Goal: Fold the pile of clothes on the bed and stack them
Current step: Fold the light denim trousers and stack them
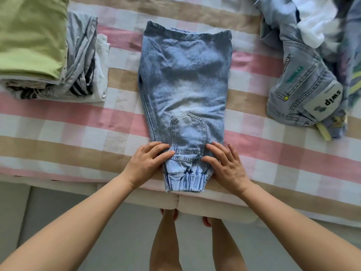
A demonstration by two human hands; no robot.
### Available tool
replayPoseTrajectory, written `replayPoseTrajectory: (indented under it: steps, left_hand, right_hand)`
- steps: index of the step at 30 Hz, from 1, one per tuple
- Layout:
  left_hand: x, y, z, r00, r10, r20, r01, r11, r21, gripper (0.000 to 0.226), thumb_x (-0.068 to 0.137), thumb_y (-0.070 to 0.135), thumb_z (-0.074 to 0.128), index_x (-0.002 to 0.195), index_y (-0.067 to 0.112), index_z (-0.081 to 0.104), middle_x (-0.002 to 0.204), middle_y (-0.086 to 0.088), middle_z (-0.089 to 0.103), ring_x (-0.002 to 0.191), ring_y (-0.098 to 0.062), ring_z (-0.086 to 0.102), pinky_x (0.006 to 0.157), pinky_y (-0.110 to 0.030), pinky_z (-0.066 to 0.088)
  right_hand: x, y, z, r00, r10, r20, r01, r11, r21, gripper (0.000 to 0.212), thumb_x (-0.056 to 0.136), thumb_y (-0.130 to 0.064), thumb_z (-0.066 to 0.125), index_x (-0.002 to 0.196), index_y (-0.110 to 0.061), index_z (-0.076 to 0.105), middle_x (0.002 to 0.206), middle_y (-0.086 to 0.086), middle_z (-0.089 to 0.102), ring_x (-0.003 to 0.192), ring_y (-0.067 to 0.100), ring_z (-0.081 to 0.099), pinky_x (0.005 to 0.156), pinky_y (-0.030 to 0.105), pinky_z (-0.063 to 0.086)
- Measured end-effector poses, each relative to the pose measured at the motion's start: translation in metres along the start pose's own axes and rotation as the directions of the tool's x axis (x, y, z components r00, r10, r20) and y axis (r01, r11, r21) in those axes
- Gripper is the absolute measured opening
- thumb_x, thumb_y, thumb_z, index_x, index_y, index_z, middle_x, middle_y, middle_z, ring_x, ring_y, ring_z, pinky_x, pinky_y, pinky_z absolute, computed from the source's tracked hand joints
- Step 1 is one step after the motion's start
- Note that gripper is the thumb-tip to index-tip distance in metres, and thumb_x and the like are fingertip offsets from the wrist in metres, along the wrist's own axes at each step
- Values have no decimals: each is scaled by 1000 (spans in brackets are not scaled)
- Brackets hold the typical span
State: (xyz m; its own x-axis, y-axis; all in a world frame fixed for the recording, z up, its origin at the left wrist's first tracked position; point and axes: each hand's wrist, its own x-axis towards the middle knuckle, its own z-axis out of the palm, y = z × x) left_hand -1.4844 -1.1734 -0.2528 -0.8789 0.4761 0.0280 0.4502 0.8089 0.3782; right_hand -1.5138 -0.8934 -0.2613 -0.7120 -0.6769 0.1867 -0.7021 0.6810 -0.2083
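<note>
The left hand (148, 162) and right hand (226, 166) press flat, fingers straight, gripping nothing, on the cuffed end of the jeans (185, 85) at the near edge of the bed (78, 124). A folded stack (39, 45) lies left and an unfolded pile (304, 75) right, each apart from the jeans.

Left grip (146, 164), right grip (227, 166) both flat, palms down.

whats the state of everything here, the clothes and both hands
jeans: flat on the bed, legs folded together lengthwise, not yet folded crosswise
left hand: open, fingers pressing the jeans' left edge near the cuff
right hand: open, fingers pressing the right edge near the cuff
folded stack: folded and piled at far left, green garment on top
unfolded pile: crumpled heap at far right, denim piece in front
bed cover: spread flat
</note>
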Motion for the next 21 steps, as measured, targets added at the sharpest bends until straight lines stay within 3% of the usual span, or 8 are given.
replayPoseTrajectory:
  steps: [5, 8, 10, 12, 14, 16, 18, 21]
  left_hand:
    - [2, 1, -5, 1000, -10, 17, 10, 999, -31, 37, 80, 21, 47, 117, 20, 44, 135, -13, 49, 131, -34, 37, 105, -45, 30]
    - [4, 3, -15, 998, -36, 50, 47, 970, -240, 36, 84, 18, 39, 120, 18, 36, 139, -12, 43, 133, -34, 36, 112, -47, 16]
    - [12, 2, -27, 995, -93, 32, 98, 911, -400, 33, 89, 23, 38, 122, 18, 33, 137, -8, 45, 131, -25, 41, 112, -48, 16]
    - [25, 0, -39, 984, -175, -35, 130, 837, -531, 33, 92, 33, 39, 121, 18, 36, 125, -9, 57, 117, -19, 51, 106, -47, 28]
    - [49, -3, -55, 950, -283, -129, 143, 764, -629, 38, 93, 52, 38, 112, 19, 43, 97, -6, 63, 87, -17, 58, 80, -39, 45]
    - [82, -9, -74, 886, -433, -166, 197, 676, -710, 40, 86, 64, 41, 98, 26, 47, 79, -1, 60, 68, -16, 56, 59, -38, 46]
    - [121, -23, -87, 807, -571, -150, 275, 588, -761, 39, 80, 67, 44, 89, 29, 47, 72, 3, 56, 63, -9, 53, 58, -31, 43]
    - [181, -53, -91, 715, -693, -90, 410, 520, -749, 31, 88, 53, 46, 76, 24, 46, 69, 10, 48, 63, -5, 46, 57, -18, 35]
  right_hand:
    - [8, 12, -9, 996, -55, 72, 57, 998, -20, 59, 64, -8, 75, 114, -20, 46, 125, 12, 60, 117, 33, 55, 110, 46, 12]
    - [14, 21, -21, 994, 23, 109, -24, 1000, 13, 59, 63, -16, 79, 111, -20, 45, 124, 11, 61, 117, 35, 54, 109, 48, 11]
    - [25, 26, -29, 997, 43, 61, -50, 992, 113, 41, 73, -18, 67, 107, -20, 45, 123, 9, 62, 119, 32, 52, 109, 49, 10]
    - [41, 29, -38, 994, 103, -30, -90, 953, 290, 13, 90, -26, 50, 102, -21, 46, 115, 5, 65, 117, 23, 56, 109, 48, 14]
    - [66, 34, -45, 966, 233, -113, -158, 875, 458, 18, 98, -33, 35, 100, -19, 46, 100, 6, 67, 100, 19, 60, 103, 36, 27]
    - [99, 42, -53, 904, 395, -162, -251, 800, 545, 19, 96, -29, 35, 99, -13, 46, 81, 6, 62, 71, 16, 55, 70, 20, 36]
    - [136, 54, -55, 833, 527, -169, -341, 729, 593, 28, 95, -31, 35, 96, -5, 47, 72, -8, 49, 59, 8, 39, 52, 23, 26]
    - [184, 80, -47, 767, 637, -78, -457, 627, 631, 24, 96, -29, 35, 90, -8, 46, 66, -15, 42, 53, 9, 35, 53, 28, 20]
